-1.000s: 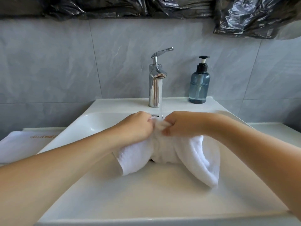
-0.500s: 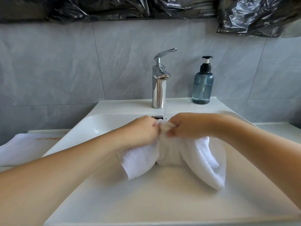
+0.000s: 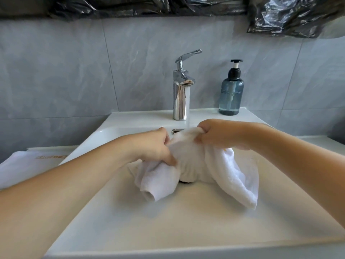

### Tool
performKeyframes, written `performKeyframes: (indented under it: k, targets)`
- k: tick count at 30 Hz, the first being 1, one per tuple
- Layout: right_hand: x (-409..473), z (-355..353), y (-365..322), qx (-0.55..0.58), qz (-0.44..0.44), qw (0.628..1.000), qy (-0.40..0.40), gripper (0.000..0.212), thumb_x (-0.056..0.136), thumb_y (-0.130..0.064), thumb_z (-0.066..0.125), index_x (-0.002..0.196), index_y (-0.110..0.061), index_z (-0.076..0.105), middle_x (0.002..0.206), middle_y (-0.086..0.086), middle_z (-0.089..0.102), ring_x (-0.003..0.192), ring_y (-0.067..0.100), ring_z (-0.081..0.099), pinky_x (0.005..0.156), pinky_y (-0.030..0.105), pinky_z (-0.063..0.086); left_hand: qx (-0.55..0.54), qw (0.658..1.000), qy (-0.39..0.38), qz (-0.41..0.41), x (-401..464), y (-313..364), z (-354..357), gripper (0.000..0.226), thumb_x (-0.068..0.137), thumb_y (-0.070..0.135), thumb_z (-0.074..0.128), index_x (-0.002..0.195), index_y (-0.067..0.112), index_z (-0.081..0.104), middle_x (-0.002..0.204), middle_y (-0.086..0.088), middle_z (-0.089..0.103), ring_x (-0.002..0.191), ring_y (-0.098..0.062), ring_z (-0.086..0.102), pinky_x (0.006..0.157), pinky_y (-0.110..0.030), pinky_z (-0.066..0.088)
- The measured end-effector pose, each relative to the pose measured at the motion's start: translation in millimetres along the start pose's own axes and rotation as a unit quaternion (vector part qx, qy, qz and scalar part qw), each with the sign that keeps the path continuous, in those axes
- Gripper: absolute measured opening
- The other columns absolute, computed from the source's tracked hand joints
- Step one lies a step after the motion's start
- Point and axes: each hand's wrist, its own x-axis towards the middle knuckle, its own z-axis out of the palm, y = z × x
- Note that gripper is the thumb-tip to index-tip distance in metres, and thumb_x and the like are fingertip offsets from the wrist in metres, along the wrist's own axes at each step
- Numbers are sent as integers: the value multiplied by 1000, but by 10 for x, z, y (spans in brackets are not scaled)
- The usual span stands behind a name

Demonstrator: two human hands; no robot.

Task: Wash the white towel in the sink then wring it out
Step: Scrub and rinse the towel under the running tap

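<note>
Head view: both hands have drawn slightly apart since half a second ago, the left hand [image 3: 155, 146] now nearer and lower, the right hand [image 3: 214, 135] farther and higher. Fingers of each curl round the towel [image 3: 188, 161], bunched between them over the drain in the sink [image 3: 168, 230]. Tap [image 3: 181, 94] runs behind; soap bottle [image 3: 231, 94] far right. Reads as a scrubbing stroke, so washing continues; wringing not begun.

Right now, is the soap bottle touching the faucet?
Apart. The head view shows the soap bottle standing to the right of the faucet on the sink ledge, with bare wall tile visible between them.
</note>
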Motion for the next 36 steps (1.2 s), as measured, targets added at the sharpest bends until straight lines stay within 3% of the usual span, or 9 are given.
performKeyframes:
  k: [5,10,15,17,19,22,26,31,36]
  targets:
    - [-80,-29,-28,127,-14,985,-114,41,84,-43,72,111,-15,64,104,5,70,96,25,66,89,35,50,-215,956,196,47,94,52,-91,14,89,7,58,85,20,57,79,-4,60,68,-19,52,56,-25,37]
    - [-109,-108,-17,-81,27,992,-93,37,83,-42,74,106,-13,66,101,4,71,95,25,67,92,36,53,-365,931,22,11,-67,183,-57,15,89,-2,56,93,10,63,83,-13,65,71,-25,61,58,-27,45]
    - [-80,-198,113,61,-22,997,46,21,85,-27,73,86,-9,63,75,4,58,71,21,55,66,31,42,-454,881,-124,38,-228,222,-198,26,81,11,65,106,6,69,92,-12,68,74,-23,66,61,-26,52]
    - [-91,-170,100,108,-22,994,5,24,86,-25,73,100,-9,64,88,8,67,84,25,65,76,34,51,-393,917,-46,46,-192,183,-205,52,69,23,77,114,14,53,97,-7,63,75,-18,63,58,-24,49]
    - [-101,-116,90,112,-10,992,-55,30,87,-27,73,111,-13,62,106,10,70,101,29,67,91,40,53,-145,984,75,67,-113,120,-146,65,71,25,83,111,20,33,97,-1,45,72,-17,49,53,-25,41]
    - [-116,-156,97,189,-36,980,-44,27,89,-20,70,113,-10,63,110,14,71,105,32,67,93,45,54,31,974,169,146,19,36,-21,38,83,19,66,98,23,32,107,1,37,87,-22,47,69,-32,44]
    - [-166,-277,107,331,-55,942,-8,21,89,-7,66,110,-6,64,98,14,73,89,30,71,80,44,59,-49,990,40,124,40,45,62,56,70,52,61,118,30,43,125,4,47,118,-17,51,101,-39,46]
    - [-130,-231,86,298,-58,953,11,20,87,1,63,105,-8,62,92,12,68,82,24,67,81,43,57,-171,967,-115,151,-70,170,101,31,74,43,61,100,27,66,102,11,68,104,-6,63,88,-22,48]
    - [-53,-208,106,77,-31,992,97,40,94,-31,62,129,-18,48,116,9,61,102,27,60,86,41,49,-149,975,79,144,52,127,77,13,86,22,61,88,10,61,78,0,55,72,-14,50,63,-29,39]
